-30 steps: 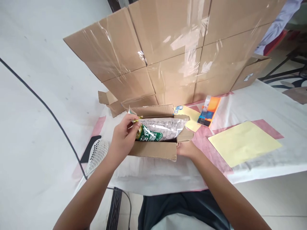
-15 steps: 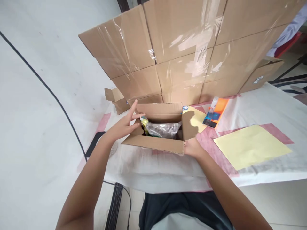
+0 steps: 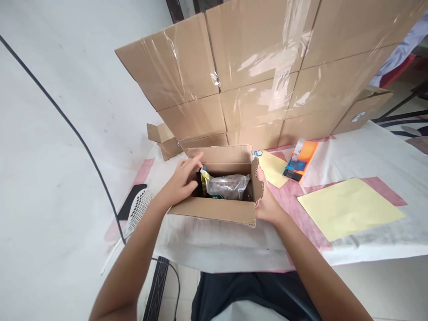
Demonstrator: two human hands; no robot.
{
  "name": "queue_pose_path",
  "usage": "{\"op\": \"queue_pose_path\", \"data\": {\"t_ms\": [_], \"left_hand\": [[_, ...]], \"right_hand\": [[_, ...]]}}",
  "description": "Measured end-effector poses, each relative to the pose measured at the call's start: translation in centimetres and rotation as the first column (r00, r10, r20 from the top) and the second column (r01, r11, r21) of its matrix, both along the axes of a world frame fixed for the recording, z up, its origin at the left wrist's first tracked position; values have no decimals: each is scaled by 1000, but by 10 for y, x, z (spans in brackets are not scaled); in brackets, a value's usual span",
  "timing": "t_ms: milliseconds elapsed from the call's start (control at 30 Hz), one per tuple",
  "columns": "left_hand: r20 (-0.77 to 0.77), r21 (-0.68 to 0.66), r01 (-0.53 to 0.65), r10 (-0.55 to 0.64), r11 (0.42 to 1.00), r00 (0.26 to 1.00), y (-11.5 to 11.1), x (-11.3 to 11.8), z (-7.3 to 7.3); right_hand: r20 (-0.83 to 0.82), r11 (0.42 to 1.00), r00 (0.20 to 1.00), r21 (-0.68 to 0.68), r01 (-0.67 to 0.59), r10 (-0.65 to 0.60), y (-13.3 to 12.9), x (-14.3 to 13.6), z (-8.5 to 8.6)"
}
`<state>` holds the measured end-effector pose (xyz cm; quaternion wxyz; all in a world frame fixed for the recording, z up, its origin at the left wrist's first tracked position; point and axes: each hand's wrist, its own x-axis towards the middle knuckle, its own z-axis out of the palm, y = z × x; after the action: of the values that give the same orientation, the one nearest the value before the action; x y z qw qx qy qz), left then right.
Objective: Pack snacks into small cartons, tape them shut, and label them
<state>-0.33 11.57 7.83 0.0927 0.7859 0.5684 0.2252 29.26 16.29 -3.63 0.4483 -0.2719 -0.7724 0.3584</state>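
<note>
An open cardboard box with raised flaps stands on the cloth-covered table in front of me. Inside lies a clear plastic packet with yellow and green printing; its contents are hard to make out. My left hand grips the box's left side, thumb and index finger at the rim, hiding the flap there. My right hand holds the right side from outside, pressing the torn-edged right flap upright. That flap hides some of its fingers.
A large taped cardboard panel leans behind the box. On the right lie a yellow sheet and an orange-and-blue packet; another yellow sheet is beside the box. A white perforated object and black cable are left.
My left hand has closed in on the box's left side, its spread fingers drawing together. My right hand has moved up and pushed the right flap from lying outward to upright.
</note>
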Motion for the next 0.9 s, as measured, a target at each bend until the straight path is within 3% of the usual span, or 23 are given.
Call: {"op": "queue_pose_path", "data": {"t_ms": [100,200,267,300,367,433,500,567,633,767,833,900], "left_hand": [[338,149,-166,108,975,935,-11,-5,-17],[668,104,-427,254,898,699,-14,-12,-30],[773,-11,-438,285,899,566,-14,-19,-36],[773,-60,-364,274,929,572,-16,-23,-39],[705,-90,-132,156,987,692,-22,-32,-46],[616,-40,61,-23,997,788,-32,-41,-55],[574,36,124,-123,992,809,-43,-48,-65],[563,84,105,-134,991,816,-51,-51,-72],[515,101,1,-53,995,855,-54,-48,-73],[316,256,-292,205,922,926,-52,-21,-52],[127,363,-269,238,892,963,-50,-4,-37],[-86,348,-157,198,924,976,-50,11,-26]], "right_hand": [[13,995,998,76,-60,60,0,3,4],[8,991,996,105,-89,89,0,4,9],[-18,991,996,101,-88,91,0,3,14],[-31,992,996,97,-81,84,1,3,17],[-47,993,996,95,-67,72,2,3,24],[-53,992,995,101,-77,83,3,3,29],[-59,988,992,114,-100,107,3,3,31],[-74,988,991,119,-99,109,1,3,30],[-103,990,990,115,-84,96,-1,1,27],[-206,989,975,131,-62,88,-3,-1,23],[-201,985,977,171,-36,71,-1,0,25],[-140,976,988,217,-29,60,1,3,28]]}}
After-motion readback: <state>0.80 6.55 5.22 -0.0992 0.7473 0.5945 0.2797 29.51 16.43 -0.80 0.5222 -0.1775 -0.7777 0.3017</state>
